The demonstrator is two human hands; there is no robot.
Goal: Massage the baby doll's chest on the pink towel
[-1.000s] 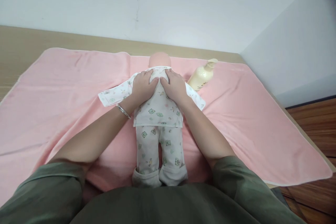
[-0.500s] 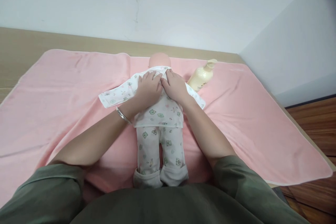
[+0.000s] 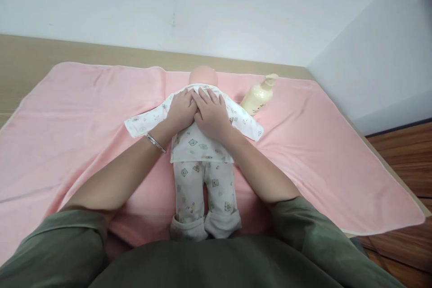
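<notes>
A baby doll (image 3: 203, 76) lies lengthwise in front of me, its rounded head at the far end. It wears a white printed top (image 3: 202, 146) with sleeves spread to both sides, and matching trousers (image 3: 219, 186) with rolled cuffs. My left hand (image 3: 182, 109) lies flat on the upper left of the top, fingers pointing up and holding nothing. Beside it, my right hand (image 3: 212, 113) rests palm down on the middle of the top, fingers spread. The two hands touch, with the right fingertips by the left fingers.
Under the doll is a pink cloth (image 3: 320, 157), creased in places, on a wooden table (image 3: 27, 56). A pale yellow pump bottle (image 3: 258, 97) leans or lies by the doll's right-side sleeve. Behind the table stands a white wall (image 3: 101, 4).
My right hand has moved left across the top and now touches my left hand. The left hand has shifted slightly left. More of the right-side sleeve shows.
</notes>
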